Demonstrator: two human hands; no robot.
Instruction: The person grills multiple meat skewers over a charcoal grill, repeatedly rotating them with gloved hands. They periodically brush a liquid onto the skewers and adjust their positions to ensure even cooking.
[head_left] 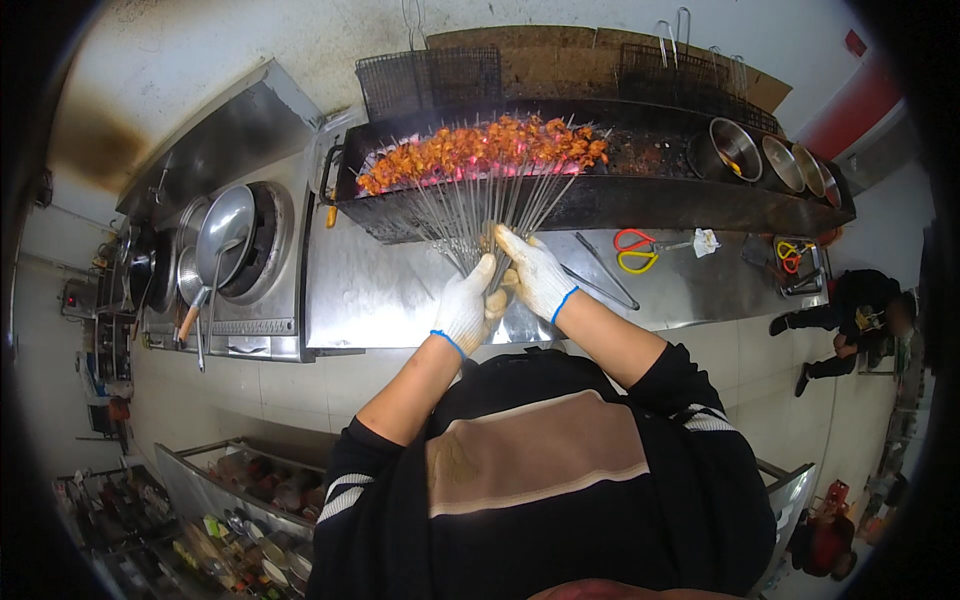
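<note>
Because the bare ends of the skewers (478,208) fan in toward the person, the left hand (462,310) and right hand (537,277) come together around the gathered bunch, likely to keep so many rods under one grip; white knit gloves probably shield them from heat. Beyond, tongs (606,270) and scissors (657,246) lie on the worktop (365,290), handy to the right. Farther, the skewered meat (490,148) spreads over glowing coals in the long grill (660,208), whose near wall seemingly props the rods. Steel bowls (782,165) stand toward its right end, apparently clear of the fire.

skewers (482,205): lower ends hidden by gloved fingers (510,241) | coals (568,168): partly under meat (485,148) | dark-clad person (862,292): head blurred
</note>
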